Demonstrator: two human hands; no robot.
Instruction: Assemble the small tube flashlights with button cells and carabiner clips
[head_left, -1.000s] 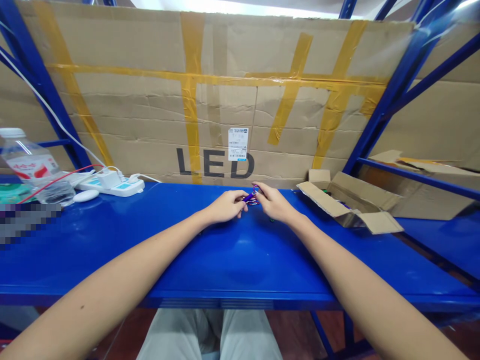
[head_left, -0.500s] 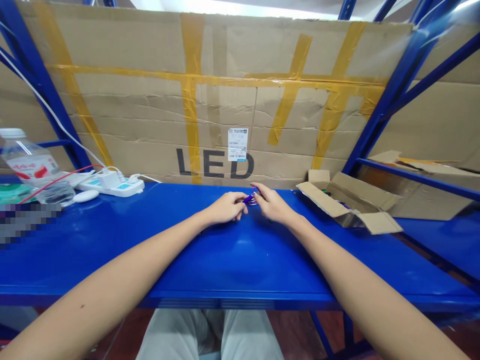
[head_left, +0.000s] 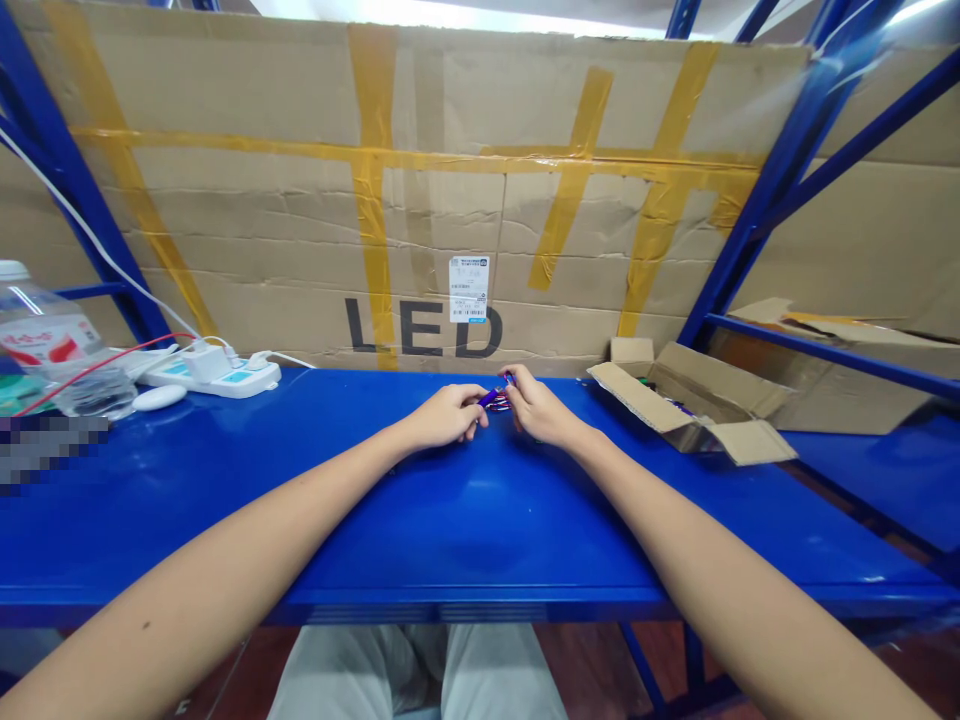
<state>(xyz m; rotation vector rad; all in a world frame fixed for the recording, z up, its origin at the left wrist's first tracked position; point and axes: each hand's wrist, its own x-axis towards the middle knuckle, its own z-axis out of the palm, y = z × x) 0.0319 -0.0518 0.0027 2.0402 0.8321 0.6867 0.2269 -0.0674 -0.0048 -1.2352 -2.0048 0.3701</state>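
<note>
Over the blue tabletop (head_left: pixel 480 530), both hands are close together in front of the large cardboard box. My left hand (head_left: pixel 448 414) is closed around a small purple piece (head_left: pixel 489 397), with its thumb and fingers pinching one end. Thin red, white and dark wires (head_left: pixel 499 404) run from that piece across to my right hand (head_left: pixel 541 408). There the thumb and index finger pinch the wires, which bend up in a small loop near the fingertips. The exact kind of the purple piece is too small to make out, and fingers hide part of it.
An open cardboard box (head_left: pixel 694 400) with small items inside stands at the right. At the left are a white power strip (head_left: pixel 225 375) with plugs, a white oval object (head_left: pixel 159 398) and a plastic bottle (head_left: pixel 60 345). A large box marked LED (head_left: pixel 300 250) stands behind.
The view has shifted slightly, moving most things a little left. The wires near my right fingertips have changed shape, and the hands keep their pinch.
</note>
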